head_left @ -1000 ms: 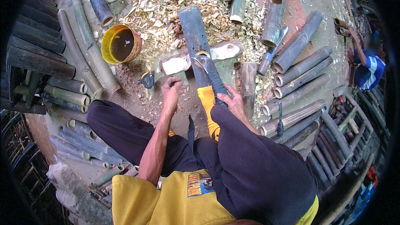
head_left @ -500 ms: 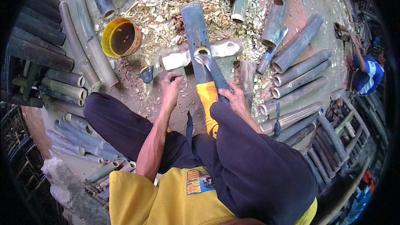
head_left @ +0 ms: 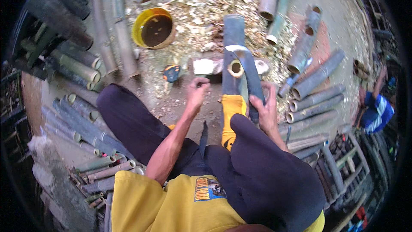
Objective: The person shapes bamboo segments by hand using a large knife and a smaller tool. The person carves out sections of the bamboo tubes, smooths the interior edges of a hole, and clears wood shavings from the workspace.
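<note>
A dark bamboo tube [head_left: 234, 30] with a hole cut in its upper side lies across a short log [head_left: 205, 66]. A foot in a yellow sock [head_left: 232, 107] rests on the tube's near end. My right hand [head_left: 267, 109] is wrapped round the dark handle of a carving tool [head_left: 252, 75], whose shiny curved blade lies over the tube beyond the hole. Left of the tube, my left hand [head_left: 198, 92] hovers with curled fingers; what they hold, if anything, is hidden. An orange and black tape measure [head_left: 171, 73] lies on the ground near it.
Pale wood shavings [head_left: 197, 0] cover the ground ahead. A yellow bucket [head_left: 136, 30] of brown liquid stands at the far left. Bamboo tubes flank me, some stacked at right [head_left: 319, 96], others at left [head_left: 86, 124]. A person in blue [head_left: 377, 111] is at the far right.
My view has shifted, so the scene sits further right. The tool's blade has swung from the hole's near edge to beyond its far edge. My left hand stays curled beside the tube.
</note>
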Demonstrator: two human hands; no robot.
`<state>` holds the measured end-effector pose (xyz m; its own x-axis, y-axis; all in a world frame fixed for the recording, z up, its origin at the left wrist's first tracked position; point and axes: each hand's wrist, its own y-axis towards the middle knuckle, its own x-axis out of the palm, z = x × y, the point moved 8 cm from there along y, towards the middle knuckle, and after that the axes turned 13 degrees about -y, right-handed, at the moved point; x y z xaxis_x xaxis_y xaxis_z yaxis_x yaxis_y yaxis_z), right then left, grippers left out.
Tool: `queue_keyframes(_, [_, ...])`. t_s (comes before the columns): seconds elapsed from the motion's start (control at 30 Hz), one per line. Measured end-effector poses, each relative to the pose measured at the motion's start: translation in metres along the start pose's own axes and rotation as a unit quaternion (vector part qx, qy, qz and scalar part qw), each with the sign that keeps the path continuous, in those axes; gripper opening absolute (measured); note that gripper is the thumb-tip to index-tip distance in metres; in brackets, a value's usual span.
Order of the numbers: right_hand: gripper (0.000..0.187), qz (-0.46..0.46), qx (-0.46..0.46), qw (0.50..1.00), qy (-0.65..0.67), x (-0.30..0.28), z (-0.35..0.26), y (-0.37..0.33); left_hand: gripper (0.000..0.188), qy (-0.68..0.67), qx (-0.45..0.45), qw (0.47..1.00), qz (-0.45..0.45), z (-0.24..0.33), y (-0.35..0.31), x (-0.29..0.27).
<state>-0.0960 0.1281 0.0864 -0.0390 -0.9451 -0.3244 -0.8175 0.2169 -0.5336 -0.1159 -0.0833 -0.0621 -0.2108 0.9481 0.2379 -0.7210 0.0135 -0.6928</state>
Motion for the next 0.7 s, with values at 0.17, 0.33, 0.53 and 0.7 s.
queue_keyframes(0.17, [0.048,-0.162,-0.156,0.974,-0.016,0.125,-0.082,0.107,0.023,0.029,0.015,0.999,0.008,0.000,0.005,-0.003])
queue_keyframes(0.33, [0.034,-0.259,-0.073,0.963,-0.011,0.235,-0.108,0.173,0.024,-0.004,-0.020,1.000,-0.002,-0.004,0.007,-0.003])
queue_keyframes(0.53, [0.042,-0.254,-0.059,0.951,0.167,0.209,-0.076,0.132,0.020,0.036,-0.016,0.999,0.014,-0.012,0.016,-0.021])
queue_keyframes(0.7, [0.052,-0.171,-0.113,0.976,0.066,0.080,-0.028,0.039,0.020,0.029,-0.013,0.999,-0.003,-0.006,0.013,-0.010])
